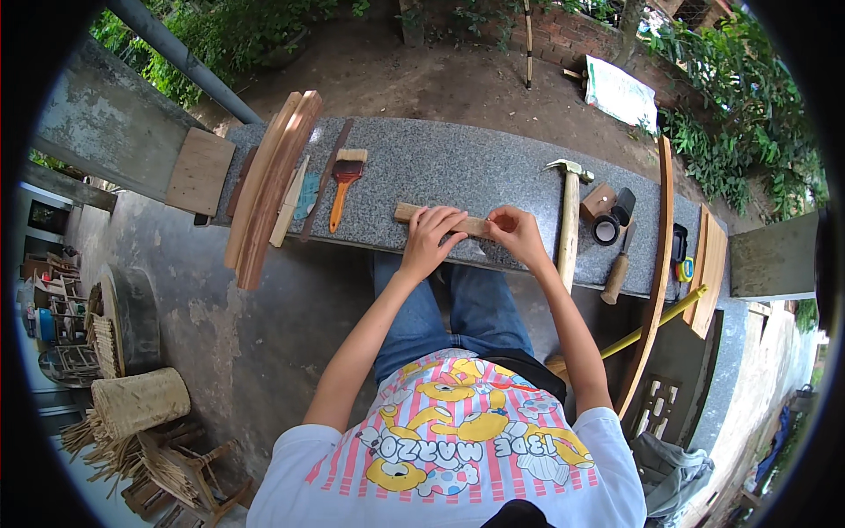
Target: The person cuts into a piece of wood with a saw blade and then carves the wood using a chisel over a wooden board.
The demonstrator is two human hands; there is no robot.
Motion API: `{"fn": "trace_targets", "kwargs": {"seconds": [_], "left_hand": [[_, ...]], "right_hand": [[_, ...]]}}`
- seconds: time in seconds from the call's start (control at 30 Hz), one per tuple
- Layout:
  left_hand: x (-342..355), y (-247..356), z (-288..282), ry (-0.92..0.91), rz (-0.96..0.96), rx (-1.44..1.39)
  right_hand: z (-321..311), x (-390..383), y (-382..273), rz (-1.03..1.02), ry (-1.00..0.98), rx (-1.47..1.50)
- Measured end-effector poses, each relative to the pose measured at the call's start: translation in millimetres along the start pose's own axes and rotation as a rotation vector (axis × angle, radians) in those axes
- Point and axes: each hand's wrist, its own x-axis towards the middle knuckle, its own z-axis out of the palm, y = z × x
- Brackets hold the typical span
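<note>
A short wooden strip [406, 212] lies across the near part of the grey granite slab [414, 167]. My left hand [431, 233] has its fingers curled over the strip's left half. My right hand [515, 233] is closed in a pinch at the strip's right end; anything small between those fingertips is too small to make out. An orange-handled brush [343, 189] lies to the left. To the right are a claw hammer [569, 229] with a pale handle, a wooden block [598, 200], a dark round item [607, 229] and a wooden-handled chisel [616, 278].
Long boards [268, 194] and thin strips lie on the slab's left. At the right are a long strip [662, 229], a yellow bar [656, 323], a tape measure [685, 268] and more boards [704, 282]. Woven bundles and stools [141, 396] stand low on the left.
</note>
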Motion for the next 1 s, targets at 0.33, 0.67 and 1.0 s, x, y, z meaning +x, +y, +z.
{"fn": "trace_targets", "kwargs": {"seconds": [0.33, 0.67, 1.0], "left_hand": [[-1.0, -1.5, 0.9, 0.006, -0.002, 0.009], [-1.2, 1.4, 1.3, 0.01, -0.023, -0.007], [13.7, 18.0, 24.9, 0.024, -0.099, -0.306]], "right_hand": [[-5.4, -0.6, -5.5, -0.123, -0.03, -0.168], [-2.7, -2.9, -12.8, -0.248, -0.033, -0.288], [0.1, -10.8, -15.0, -0.307, 0.037, -0.265]]}}
